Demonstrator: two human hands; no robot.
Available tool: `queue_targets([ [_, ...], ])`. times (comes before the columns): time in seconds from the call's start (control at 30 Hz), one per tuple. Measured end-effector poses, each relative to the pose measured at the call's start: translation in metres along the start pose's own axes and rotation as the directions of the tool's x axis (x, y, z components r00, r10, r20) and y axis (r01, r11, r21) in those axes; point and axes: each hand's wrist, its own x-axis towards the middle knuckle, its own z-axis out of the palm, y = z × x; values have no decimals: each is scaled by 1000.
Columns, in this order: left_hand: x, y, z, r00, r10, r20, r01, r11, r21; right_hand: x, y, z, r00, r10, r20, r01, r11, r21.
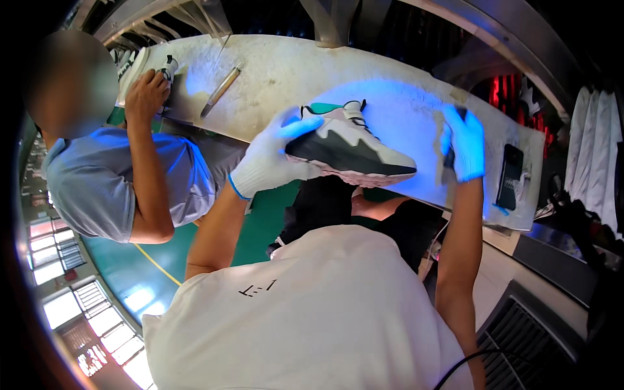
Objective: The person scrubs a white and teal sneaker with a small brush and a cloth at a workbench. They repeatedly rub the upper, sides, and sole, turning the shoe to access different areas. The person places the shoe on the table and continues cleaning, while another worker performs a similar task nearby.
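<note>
At the middle of the frame, the gloved left hand [270, 162] curls its fingers around the heel of a white and dark shoe [351, 146], holding it over the pale table [286, 71]. Right of it, the gloved right hand [463, 143] grips a small dark tool [450, 156]. A phone [509, 177] lies at far right. At upper left, a co-worker's hand [146, 94] rests on another shoe [133, 68].
</note>
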Motion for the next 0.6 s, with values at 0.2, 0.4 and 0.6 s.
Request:
queue_targets([
  [0.2,45,88,40,891,449,70,-450,847,283,-62,52,-25,931,-130,-341,164,984,72],
  [0.4,90,157,55,857,380,349,-419,907,41,-49,46,-33,979,-129,-157,136,990,32],
  [0.6,48,87,8,902,425,-80,-426,905,2,-59,-28,-38,953,-80,292,41,990,136],
])
